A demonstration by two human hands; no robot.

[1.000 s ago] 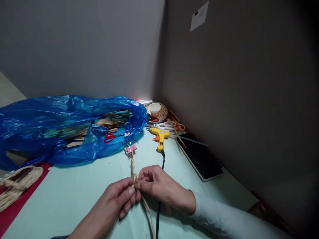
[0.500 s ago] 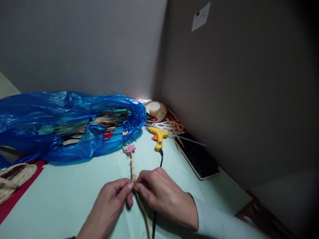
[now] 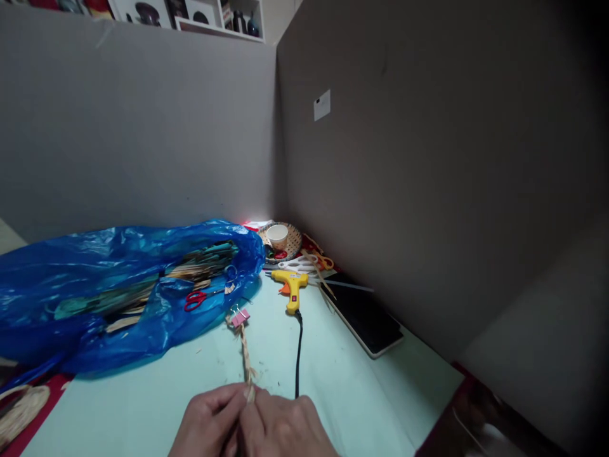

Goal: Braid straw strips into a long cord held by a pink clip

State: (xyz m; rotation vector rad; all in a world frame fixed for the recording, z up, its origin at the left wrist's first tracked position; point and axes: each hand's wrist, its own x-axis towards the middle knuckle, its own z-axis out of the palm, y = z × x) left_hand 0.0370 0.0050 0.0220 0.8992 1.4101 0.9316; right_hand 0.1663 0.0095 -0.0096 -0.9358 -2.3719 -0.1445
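A pale braided strip of dried plant fibre [image 3: 244,352] runs down the table from a pink binder clip [image 3: 240,317], which grips its far end. At the near end of the braid, my left hand [image 3: 209,419] pinches the strands between thumb and fingers. Pressed close against it, my right hand [image 3: 283,422] also has its fingers closed on the braid. The fingertips meet, and the loose strands below them are hidden by the hands. Small frayed ends stick out just above the fingers.
A blue plastic bag [image 3: 137,254] with dried leaf strips lies left, red-handled scissors [image 3: 195,300] on it. Beyond the hands are a yellow glue gun [image 3: 292,289] with its black cord [image 3: 299,355], a woven tray [image 3: 295,238] holding a cup [image 3: 277,235], and a black tablet-like slab [image 3: 366,317].
The view has tilted up, so the hands and table sit lower in the picture. My hands have come closer together, the right one now overlapping beside the left at the braid.
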